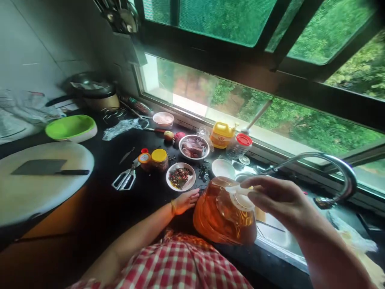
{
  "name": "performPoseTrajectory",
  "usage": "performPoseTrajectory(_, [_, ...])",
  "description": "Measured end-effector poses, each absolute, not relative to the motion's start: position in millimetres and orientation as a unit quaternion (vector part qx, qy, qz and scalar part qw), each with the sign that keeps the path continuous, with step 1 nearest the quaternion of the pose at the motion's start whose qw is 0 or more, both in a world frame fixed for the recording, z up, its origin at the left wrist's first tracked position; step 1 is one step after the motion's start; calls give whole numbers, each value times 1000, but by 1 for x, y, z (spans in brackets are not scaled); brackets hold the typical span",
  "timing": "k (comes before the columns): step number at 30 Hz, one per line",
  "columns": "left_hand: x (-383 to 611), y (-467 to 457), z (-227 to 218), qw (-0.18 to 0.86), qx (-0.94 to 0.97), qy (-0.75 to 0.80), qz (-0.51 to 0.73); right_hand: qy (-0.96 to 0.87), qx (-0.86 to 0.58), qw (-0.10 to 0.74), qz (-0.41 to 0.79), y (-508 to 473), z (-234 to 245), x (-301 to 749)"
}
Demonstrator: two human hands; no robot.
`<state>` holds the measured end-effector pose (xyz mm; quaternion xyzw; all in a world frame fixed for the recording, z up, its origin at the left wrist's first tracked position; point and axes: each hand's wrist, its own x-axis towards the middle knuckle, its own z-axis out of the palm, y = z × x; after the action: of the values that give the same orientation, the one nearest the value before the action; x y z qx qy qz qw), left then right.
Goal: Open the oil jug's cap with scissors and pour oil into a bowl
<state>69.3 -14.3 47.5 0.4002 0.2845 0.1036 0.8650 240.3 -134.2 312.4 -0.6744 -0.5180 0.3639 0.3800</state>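
One knife [45, 167] lies on a round white board [36, 196] at the left. The left hand [185, 200] rests open and flat on the dark table [126, 204], just beside the big oil jug [219, 220] in the near middle. The right hand [279, 198] grips the jug's white top, near the tap [339, 168].

This is a home kitchen; a sink tap [339, 172] bends by the window [240, 100]; a knife [48, 167] lies on a round cutting board [39, 192]; bowls of food [180, 176] sit on the dark counter [120, 200].
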Motion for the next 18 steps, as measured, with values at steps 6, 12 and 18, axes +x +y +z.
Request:
performPoseTrajectory(6, [-62, 63, 102, 739, 511, 402, 178, -445, -726, 395, 345, -133, 282, 224])
performPoseTrajectory(12, [-158, 192, 73, 476, 575, 615, 254, -385, -780, 410, 273, -143, 265, 193])
performPoseTrajectory(18, [-94, 269, 47, 387, 696, 584, 157, -418, -840, 319, 135, -165, 251, 164])
